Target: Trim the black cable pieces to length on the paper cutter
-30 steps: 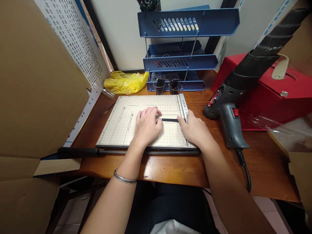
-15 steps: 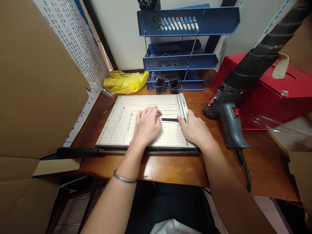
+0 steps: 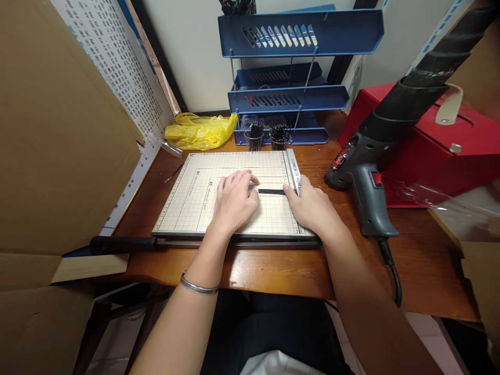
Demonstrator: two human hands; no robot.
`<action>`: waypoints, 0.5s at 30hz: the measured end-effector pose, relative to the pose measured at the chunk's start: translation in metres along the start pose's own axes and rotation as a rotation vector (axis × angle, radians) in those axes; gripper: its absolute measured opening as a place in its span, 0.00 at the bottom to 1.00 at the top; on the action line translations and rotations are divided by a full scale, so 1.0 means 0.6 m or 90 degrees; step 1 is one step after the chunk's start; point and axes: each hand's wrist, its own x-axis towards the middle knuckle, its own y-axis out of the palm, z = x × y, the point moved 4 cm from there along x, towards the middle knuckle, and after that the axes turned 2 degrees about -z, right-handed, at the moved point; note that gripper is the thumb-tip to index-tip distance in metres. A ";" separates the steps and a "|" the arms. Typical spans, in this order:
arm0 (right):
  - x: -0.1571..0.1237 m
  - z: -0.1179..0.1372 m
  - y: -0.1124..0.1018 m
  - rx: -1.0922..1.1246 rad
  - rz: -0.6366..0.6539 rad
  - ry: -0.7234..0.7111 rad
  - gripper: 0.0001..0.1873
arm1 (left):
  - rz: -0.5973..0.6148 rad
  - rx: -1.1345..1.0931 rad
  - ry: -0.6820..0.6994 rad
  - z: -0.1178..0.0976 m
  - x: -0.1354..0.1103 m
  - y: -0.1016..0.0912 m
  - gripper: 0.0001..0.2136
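A bundle of thin black strands (image 3: 271, 191), perhaps wires or tubes, lies crosswise on the cream gridded bed of a paper trimmer (image 3: 187, 208). My right hand (image 3: 310, 205) grips its right end, thumb on top, at the trimmer's metal ruler edge (image 3: 292, 164). The fingers hide that end. Palm down on the bed, my left hand (image 3: 235, 200) has bent, slightly parted fingers, its thumb and forefinger close to the bundle's left end. Whether they touch it I cannot tell. The trimmer's black-handled arm (image 3: 125, 242) lies along the near edge.
Two clear cups (image 3: 254, 139) of black strands stand behind the trimmer, before a blue tiered tray (image 3: 289, 99). A yellow plastic bag (image 3: 199, 131) lies at back left. On the right are a heat gun (image 3: 369, 182) and a red box (image 3: 429, 156). Cardboard (image 3: 58, 130) walls the left.
Both hands and the bundle keep nearly the same place. The whole view has shifted very slightly.
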 end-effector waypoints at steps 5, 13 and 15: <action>0.001 0.001 -0.001 -0.004 -0.002 0.004 0.29 | -0.001 0.000 -0.004 0.001 0.000 0.000 0.09; 0.002 -0.001 0.001 -0.010 0.001 0.006 0.29 | -0.009 0.003 0.002 0.000 0.000 0.002 0.09; 0.001 0.000 0.001 -0.010 0.000 0.005 0.29 | -0.012 0.004 0.003 0.001 0.000 0.003 0.09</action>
